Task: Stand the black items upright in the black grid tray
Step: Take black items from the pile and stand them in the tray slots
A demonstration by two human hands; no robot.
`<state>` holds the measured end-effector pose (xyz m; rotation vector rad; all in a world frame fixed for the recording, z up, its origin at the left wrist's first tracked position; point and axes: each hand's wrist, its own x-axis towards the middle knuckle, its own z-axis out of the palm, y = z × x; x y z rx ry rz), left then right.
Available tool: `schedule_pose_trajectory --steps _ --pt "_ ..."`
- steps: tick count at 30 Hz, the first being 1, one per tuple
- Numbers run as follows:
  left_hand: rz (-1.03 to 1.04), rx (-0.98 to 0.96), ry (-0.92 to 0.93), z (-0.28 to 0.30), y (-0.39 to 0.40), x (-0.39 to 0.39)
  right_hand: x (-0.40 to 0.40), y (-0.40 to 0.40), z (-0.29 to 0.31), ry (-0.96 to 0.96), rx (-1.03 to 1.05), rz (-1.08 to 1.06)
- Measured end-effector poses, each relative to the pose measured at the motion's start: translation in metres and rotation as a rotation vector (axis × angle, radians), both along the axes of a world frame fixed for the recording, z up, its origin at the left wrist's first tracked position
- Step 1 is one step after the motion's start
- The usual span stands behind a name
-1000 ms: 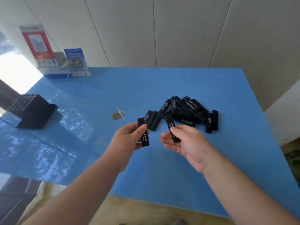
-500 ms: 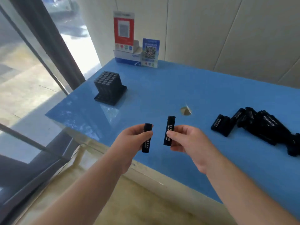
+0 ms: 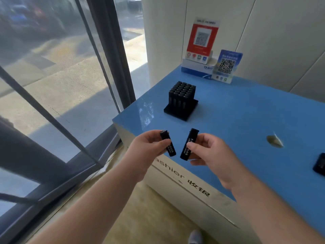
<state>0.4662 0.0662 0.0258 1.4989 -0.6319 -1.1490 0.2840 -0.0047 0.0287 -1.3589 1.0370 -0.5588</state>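
The left hand (image 3: 149,147) is pinching a slim black item (image 3: 168,143), a smooth rectangular stick with small white print, between thumb and curled fingers, its top leaning slightly left. The right hand (image 3: 209,152) is gripping a second black stick (image 3: 189,144) the same way, its top leaning right, so the two are standing near each other without touching, over the counter's front left corner. The counter (image 3: 246,120) is showing a glossy blue top and a pale front face with printed lettering. The black grid tray (image 3: 182,112) is sitting near the left edge of the counter, a flat square base already carrying a tight block of upright sticks with rounded tops. At the back left corner a red card (image 3: 202,38) and a blue card (image 3: 227,65) with square codes are standing by a white box (image 3: 197,67). Another loose black piece (image 3: 320,164) is lying at the right.
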Motion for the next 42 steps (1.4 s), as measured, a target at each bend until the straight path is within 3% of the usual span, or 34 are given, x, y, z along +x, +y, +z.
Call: schedule_pose_trajectory --steps 4,9,16,25,35,42 --pt "0.012 -0.011 -0.010 -0.005 -0.023 0.023 0.025 -0.022 -0.007 0.021 -0.113 -0.057" --pt "0.011 -0.023 -0.156 -0.007 -0.068 0.053 0.053 -0.068 -0.014 0.043 -0.270 -0.121" --pt "0.005 0.004 -0.269 -0.012 -0.126 0.089 0.078 -0.118 -0.019 0.113 -0.355 -0.173" --pt "-0.235 -0.071 -0.553 -0.014 -0.193 0.128 0.107 -0.132 -0.029 0.122 -0.434 -0.352" --pt "-0.545 -0.125 -0.649 -0.032 -0.232 0.147 0.130 -0.133 -0.041 0.231 -0.497 -0.549" --pt "-0.711 -0.183 -0.860 -0.029 -0.243 0.155 0.141 -0.131 -0.051 0.274 -0.496 -0.606"
